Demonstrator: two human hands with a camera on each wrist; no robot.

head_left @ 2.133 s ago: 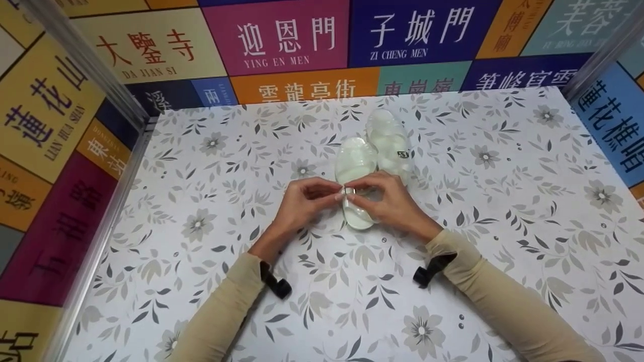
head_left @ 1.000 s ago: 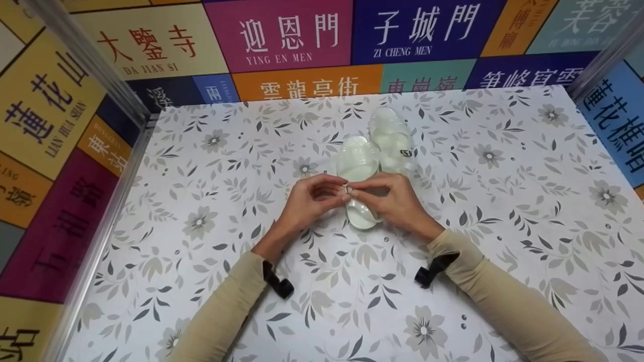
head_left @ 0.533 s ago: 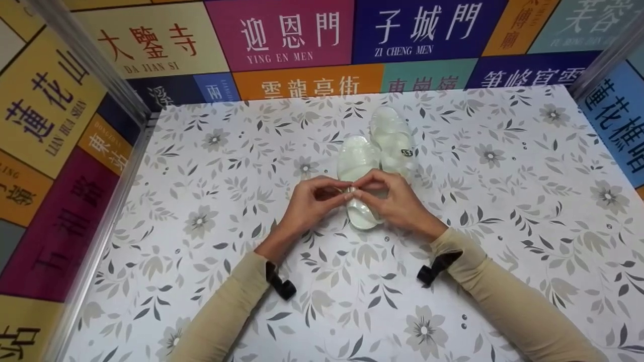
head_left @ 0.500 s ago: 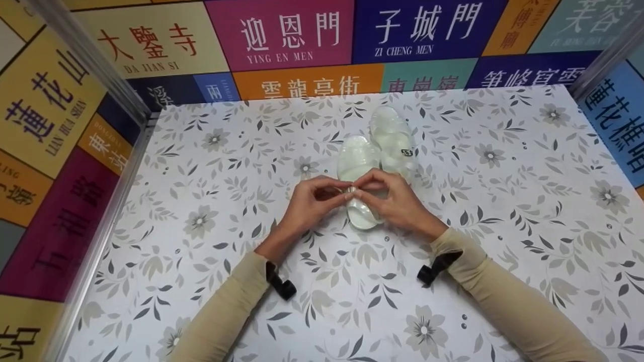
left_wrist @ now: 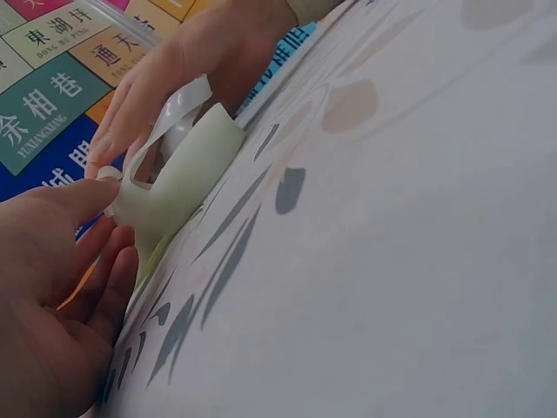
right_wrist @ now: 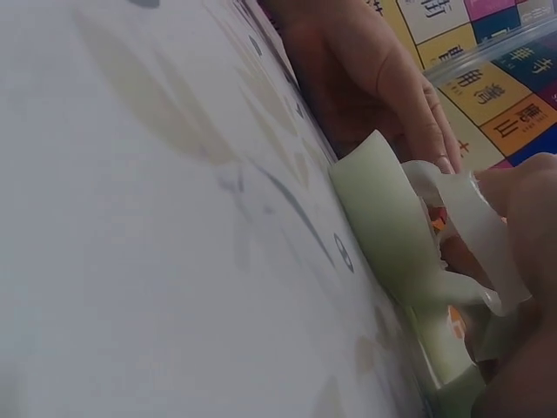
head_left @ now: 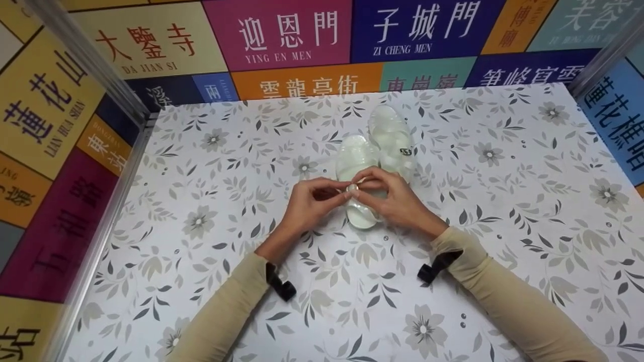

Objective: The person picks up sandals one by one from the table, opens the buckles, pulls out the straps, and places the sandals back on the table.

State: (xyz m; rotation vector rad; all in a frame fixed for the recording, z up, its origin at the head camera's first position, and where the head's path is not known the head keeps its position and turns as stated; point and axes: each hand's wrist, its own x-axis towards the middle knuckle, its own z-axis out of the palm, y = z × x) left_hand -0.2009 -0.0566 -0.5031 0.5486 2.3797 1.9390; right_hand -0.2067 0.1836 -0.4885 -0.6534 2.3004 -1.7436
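Note:
Two pale, translucent sandals lie side by side in the head view. My left hand (head_left: 311, 201) and right hand (head_left: 395, 198) meet at the outer side of the nearer sandal (head_left: 358, 148). Thumb and fingers of both hands pinch its strap around a small shiny piece (head_left: 352, 187), too small to identify. In the left wrist view, a loose strap (left_wrist: 178, 109) stands up above the thick sole (left_wrist: 191, 170). My right fingers are partly hidden behind the strap (right_wrist: 479, 231) in the right wrist view. Beyond it, the farther sandal (head_left: 386, 123) has a small dark emblem on its strap.
A white cloth with grey flowers and leaves covers the table (head_left: 211, 281). Colourful panels with large characters, such as a pink sign (head_left: 287, 35), stand along the back and sides. Black bands (head_left: 282, 286) show at my sleeve cuffs.
Both hands have shifted slightly right along the nearer sandal, still pinching at the strap. The small shiny piece between the fingertips now shows more broadly. Both sandals lie where they were.

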